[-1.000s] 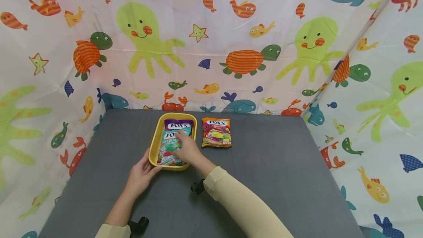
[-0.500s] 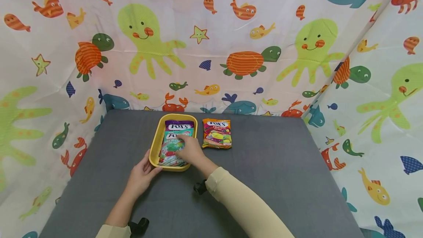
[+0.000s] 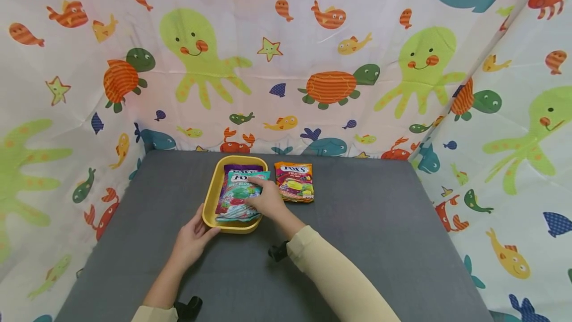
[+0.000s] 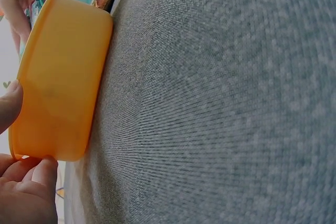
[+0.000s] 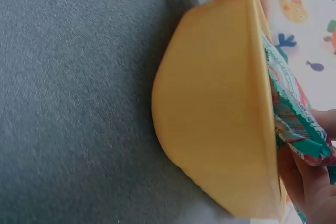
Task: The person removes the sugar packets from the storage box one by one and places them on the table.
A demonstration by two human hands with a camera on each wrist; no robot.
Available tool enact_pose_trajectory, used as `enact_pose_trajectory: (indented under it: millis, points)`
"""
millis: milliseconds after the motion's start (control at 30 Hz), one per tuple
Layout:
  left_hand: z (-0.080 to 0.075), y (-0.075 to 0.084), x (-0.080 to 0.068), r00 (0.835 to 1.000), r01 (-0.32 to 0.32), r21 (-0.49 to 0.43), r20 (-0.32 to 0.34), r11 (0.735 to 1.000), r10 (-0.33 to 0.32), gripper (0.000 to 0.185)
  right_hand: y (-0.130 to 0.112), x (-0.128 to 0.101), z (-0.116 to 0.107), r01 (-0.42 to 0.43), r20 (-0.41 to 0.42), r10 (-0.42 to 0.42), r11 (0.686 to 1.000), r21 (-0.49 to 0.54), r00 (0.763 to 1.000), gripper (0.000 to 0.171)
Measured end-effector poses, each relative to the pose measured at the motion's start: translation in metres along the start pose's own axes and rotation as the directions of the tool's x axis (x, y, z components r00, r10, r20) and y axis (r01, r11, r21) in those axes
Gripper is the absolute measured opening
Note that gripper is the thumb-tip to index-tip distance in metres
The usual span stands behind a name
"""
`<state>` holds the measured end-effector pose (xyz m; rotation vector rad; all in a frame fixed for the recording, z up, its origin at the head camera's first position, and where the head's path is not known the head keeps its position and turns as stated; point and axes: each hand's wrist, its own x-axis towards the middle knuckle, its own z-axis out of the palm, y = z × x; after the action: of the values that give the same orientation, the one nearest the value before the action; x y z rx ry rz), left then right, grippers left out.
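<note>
Behind your table (image 3: 393, 232) hangs a big white cloth (image 3: 232, 34) with sea animals on it. The table is grey, and near its far edge sits a yellow tub (image 3: 237, 230). Your left hand (image 3: 193, 236) holds the tub's near left corner, thumb on one side and fingers round the other. Your right hand (image 3: 271, 201) has a narrow grip: it pinches a green bag (image 3: 237, 197) between thumb and fingers. That bag is tipped over a purple bag (image 3: 243, 167) in the tub, and part of it pokes up past the rim. An orange bag (image 3: 295, 183) lies just beside the tub, on the right, with no hand on it. You seem to be at the step of handling the green bag at the tub. The next move likely calls for a firm pinch and a still tub.
</note>
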<state>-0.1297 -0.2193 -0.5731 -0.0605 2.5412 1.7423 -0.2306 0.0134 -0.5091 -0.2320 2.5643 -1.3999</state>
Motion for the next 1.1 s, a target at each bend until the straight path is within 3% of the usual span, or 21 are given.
enact_pose_trajectory:
  millis: [700,1100]
  points:
    - [0.002,-0.003,0.000,1.000,0.000,0.022,-0.006,1.000,0.000,0.089,0.012,-0.004,-0.051,0.012,-0.058,-0.006,0.994,0.110,0.998,0.062]
    - [0.003,0.000,0.001,0.998,0.058,0.020,-0.003,0.998,-0.058,0.088,0.013,-0.013,-0.084,0.005,-0.099,0.015,0.979,0.205,0.995,0.063]
